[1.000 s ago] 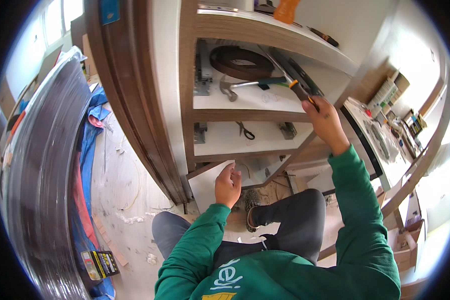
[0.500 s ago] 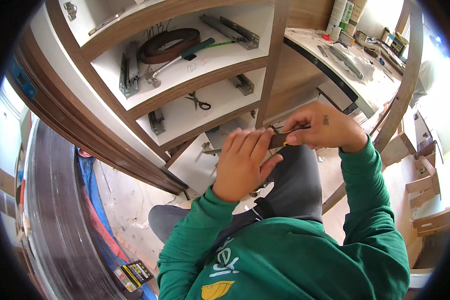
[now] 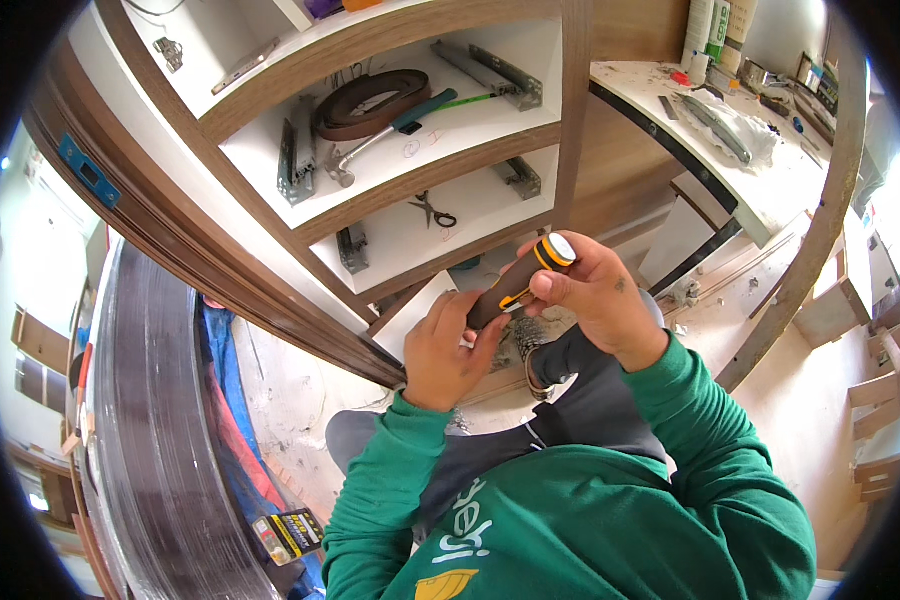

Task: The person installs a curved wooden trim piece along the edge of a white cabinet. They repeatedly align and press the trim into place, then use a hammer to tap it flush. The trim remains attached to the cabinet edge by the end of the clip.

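Low on my left, a black-and-yellow package (image 3: 288,536) had printing on it. My left hand (image 3: 438,350) was curled round the lower end of a dark-handled tool (image 3: 513,285) (tip hidden, sorry), held over my lap. White lettering on my sweatshirt (image 3: 580,510). My right hand (image 3: 608,300) gripped its capped end. I'd got it two-handed; anything remaining didn't show. Upper right, a tube (image 3: 716,32) had green markings.
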Demonstrator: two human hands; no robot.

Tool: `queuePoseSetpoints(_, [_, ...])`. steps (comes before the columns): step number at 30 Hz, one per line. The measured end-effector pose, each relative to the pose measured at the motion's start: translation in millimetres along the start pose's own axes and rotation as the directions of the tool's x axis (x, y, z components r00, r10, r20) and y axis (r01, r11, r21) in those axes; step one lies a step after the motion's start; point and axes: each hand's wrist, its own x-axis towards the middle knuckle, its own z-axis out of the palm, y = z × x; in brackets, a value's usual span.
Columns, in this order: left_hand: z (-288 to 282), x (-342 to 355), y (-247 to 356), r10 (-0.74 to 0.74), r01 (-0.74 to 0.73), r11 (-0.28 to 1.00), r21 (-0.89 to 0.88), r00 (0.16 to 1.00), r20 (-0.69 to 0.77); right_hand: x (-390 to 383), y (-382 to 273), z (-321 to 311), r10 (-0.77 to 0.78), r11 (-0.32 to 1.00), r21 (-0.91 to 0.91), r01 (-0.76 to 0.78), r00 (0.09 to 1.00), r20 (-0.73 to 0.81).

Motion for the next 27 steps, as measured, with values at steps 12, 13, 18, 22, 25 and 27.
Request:
queuePoseSetpoints(12, [-68, -10, 5, 0.229, -0.210, 0.832, 0.513, 0.973, 0.027, 15, 32, 27, -0.236, 0.908, 0.418, 0.042, 0.874, 0.425])
queuePoseSetpoints(13, [-70, -10, 6, 0.229, -0.214, 0.826, 0.521, 0.973, 0.036, 17, 35, 28, -0.255, 0.871, 0.491, 0.010, 0.864, 0.435])
queuePoseSetpoints(18, [-72, -7, 8, 0.228, -0.219, 0.816, 0.535, 0.972, 0.050, 21, 46, 28, -0.247, 0.839, 0.543, -0.018, 0.878, 0.410])
queuePoseSetpoints(22, [-72, -4, 2, 0.188, -0.198, 0.839, 0.506, 0.980, 0.070, 25, 53, 31, -0.240, 0.807, 0.587, -0.055, 0.879, 0.412])
queuePoseSetpoints(25, [-73, -6, -6, -0.005, -0.089, 0.873, 0.479, 0.981, 0.193, 25, 65, 34, -0.093, 0.845, 0.527, -0.088, 0.947, 0.307])
queuePoseSetpoints(27, [-76, -12, -15, -0.191, 0.024, 0.876, 0.482, 0.934, 0.301, 29, 80, 39, 0.006, 0.811, 0.563, -0.158, 0.965, 0.262])
